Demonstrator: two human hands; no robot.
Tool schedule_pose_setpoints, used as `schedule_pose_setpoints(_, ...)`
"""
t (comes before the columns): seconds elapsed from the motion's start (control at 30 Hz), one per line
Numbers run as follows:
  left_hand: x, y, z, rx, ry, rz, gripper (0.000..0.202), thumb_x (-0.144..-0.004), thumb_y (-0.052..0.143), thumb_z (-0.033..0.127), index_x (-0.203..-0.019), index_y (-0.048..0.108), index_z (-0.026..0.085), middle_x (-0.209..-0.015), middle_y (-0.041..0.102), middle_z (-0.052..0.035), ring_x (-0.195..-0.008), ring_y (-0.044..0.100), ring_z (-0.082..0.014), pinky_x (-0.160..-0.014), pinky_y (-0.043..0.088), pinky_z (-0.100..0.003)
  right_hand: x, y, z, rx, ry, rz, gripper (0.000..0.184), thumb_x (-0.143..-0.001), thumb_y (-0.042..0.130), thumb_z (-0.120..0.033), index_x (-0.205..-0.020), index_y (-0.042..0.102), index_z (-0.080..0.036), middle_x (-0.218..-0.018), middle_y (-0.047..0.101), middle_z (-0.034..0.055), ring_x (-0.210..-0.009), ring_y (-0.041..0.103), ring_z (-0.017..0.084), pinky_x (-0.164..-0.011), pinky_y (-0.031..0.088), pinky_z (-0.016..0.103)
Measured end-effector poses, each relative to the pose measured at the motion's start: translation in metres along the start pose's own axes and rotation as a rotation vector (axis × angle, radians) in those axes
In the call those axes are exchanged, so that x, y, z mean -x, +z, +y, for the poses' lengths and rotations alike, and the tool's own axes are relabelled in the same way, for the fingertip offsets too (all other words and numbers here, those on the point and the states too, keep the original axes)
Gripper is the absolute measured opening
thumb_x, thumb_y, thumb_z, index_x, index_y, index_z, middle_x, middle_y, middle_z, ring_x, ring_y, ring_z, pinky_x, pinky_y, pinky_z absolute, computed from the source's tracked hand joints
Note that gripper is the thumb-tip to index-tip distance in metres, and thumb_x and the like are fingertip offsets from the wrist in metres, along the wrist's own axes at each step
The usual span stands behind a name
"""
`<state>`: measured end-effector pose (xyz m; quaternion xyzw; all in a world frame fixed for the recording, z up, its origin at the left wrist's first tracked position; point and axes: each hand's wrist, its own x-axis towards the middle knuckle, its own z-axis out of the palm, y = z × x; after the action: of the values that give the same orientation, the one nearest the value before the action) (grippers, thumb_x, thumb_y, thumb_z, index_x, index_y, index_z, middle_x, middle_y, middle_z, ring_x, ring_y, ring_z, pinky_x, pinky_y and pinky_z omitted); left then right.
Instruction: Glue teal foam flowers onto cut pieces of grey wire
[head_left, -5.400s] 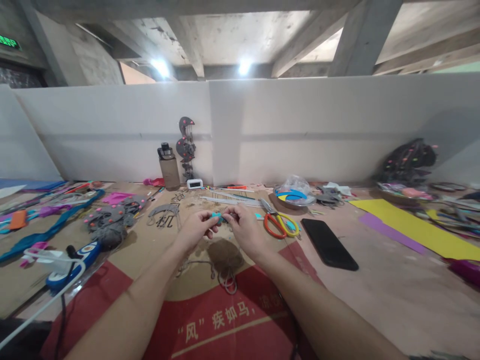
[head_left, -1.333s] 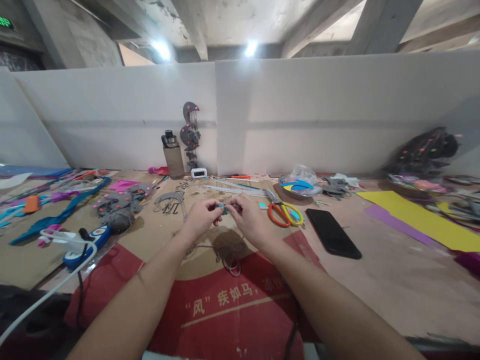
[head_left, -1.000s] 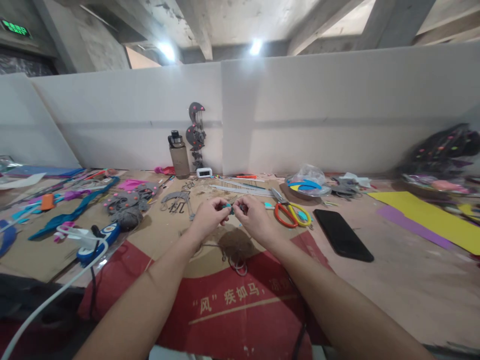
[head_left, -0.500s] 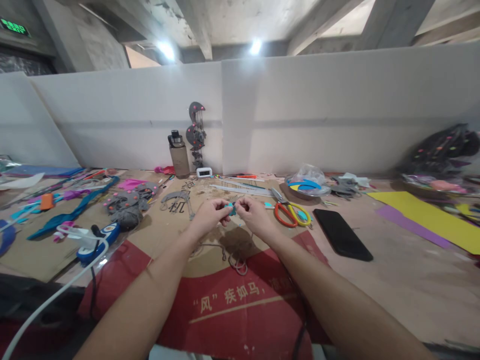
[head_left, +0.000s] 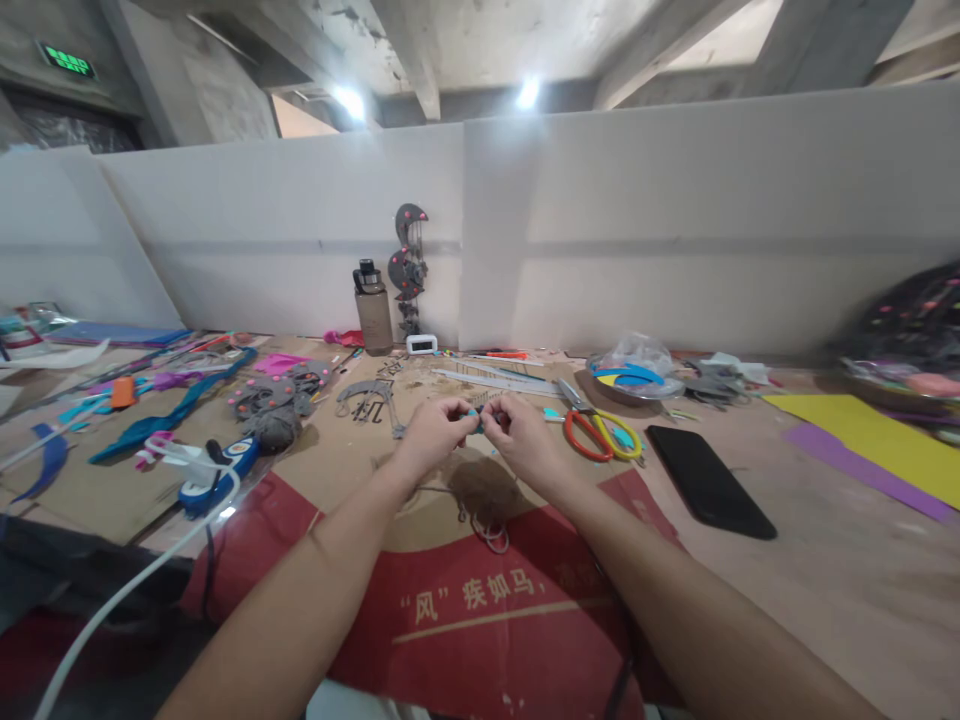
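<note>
Nearest: red-and-tan cardboard sheet (head_left: pixel 495 650) with pale lettering. On it, a looped grey cord (head_left: pixel 495 540), lying near side of the hands.

Left side: blue-and-white power strip (head_left: pixel 232 465). Right side: black phone (head_left: pixel 709 480), flat.

Centre, above the cardboard: left hand (head_left: pixel 435 440), thumb and forefinger pinching a small teal piece (head_left: pixel 478 420). Right hand (head_left: pixel 521 435) meets it from the right, thumb and forefinger pinched at its darker right end; detail there too small to read. Fingertips of both hands nearly touching.

Just right of the right hand: scissors (head_left: pixel 600 435), one handle loop red, one yellow. Left: grey pieces with pink dots (head_left: pixel 277 400).

Farther: ruler (head_left: pixel 495 382); right of it, bowl (head_left: pixel 660 393) holding clear plastic. Then white digital clock (head_left: pixel 421 345), upright bottle (head_left: pixel 373 318) to its left. Farthest: white panel (head_left: pixel 675 190).
</note>
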<state>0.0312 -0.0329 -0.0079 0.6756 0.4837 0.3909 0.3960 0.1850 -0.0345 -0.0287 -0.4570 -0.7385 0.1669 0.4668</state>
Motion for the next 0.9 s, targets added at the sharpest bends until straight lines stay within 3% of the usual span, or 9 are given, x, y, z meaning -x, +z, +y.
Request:
schedule_pose_setpoints(0.17,0.002,0.000,0.003,-0.089,0.041,0.017,0.016,-0.072,0.056,0.030,-0.067,0.060,0.015,-0.045,0.046,0.0060,-0.042,0.040,-0.0069,-0.045,0.029,-0.020,0.001,0.000,-0.001,0.025,-0.008,0.006,0.010,-0.080,0.048,-0.025,-0.074,0.053,-0.019,-0.071,0.053,0.0020,-0.065,0.047,0.015,-0.060,0.035,0.028)
schedule_pose_setpoints(0.37,0.000,0.001,-0.002,-0.080,-0.047,-0.024,0.020,-0.071,0.056,0.029,-0.081,0.066,0.014,-0.046,0.052,0.0040,-0.040,0.043,-0.0081,-0.044,0.031,-0.020,0.000,-0.002,0.001,0.101,-0.061,-0.047,0.008,-0.079,0.048,-0.021,-0.073,0.053,-0.019,-0.072,0.053,0.0024,-0.067,0.047,0.015,-0.062,0.035,0.028)
schedule_pose_setpoints(0.67,-0.004,-0.002,-0.006,-0.146,0.040,-0.037,0.018,-0.070,0.055,0.027,-0.076,0.066,0.015,-0.048,0.055,0.0030,-0.042,0.047,-0.0080,-0.043,0.032,-0.019,0.000,0.003,0.007,0.159,-0.110,-0.037,0.007,-0.079,0.050,-0.017,-0.073,0.054,-0.019,-0.076,0.052,0.0025,-0.072,0.048,0.015,-0.066,0.037,0.028)
schedule_pose_setpoints(0.9,-0.004,-0.005,0.000,-0.107,-0.044,-0.037,0.012,-0.070,0.056,0.025,-0.074,0.062,0.015,-0.049,0.059,0.0011,-0.040,0.049,-0.0079,-0.042,0.037,-0.018,0.001,0.000,-0.003,0.115,-0.083,-0.029,0.010,-0.084,0.049,-0.020,-0.076,0.054,-0.018,-0.079,0.052,0.0034,-0.074,0.048,0.016,-0.069,0.038,0.029)
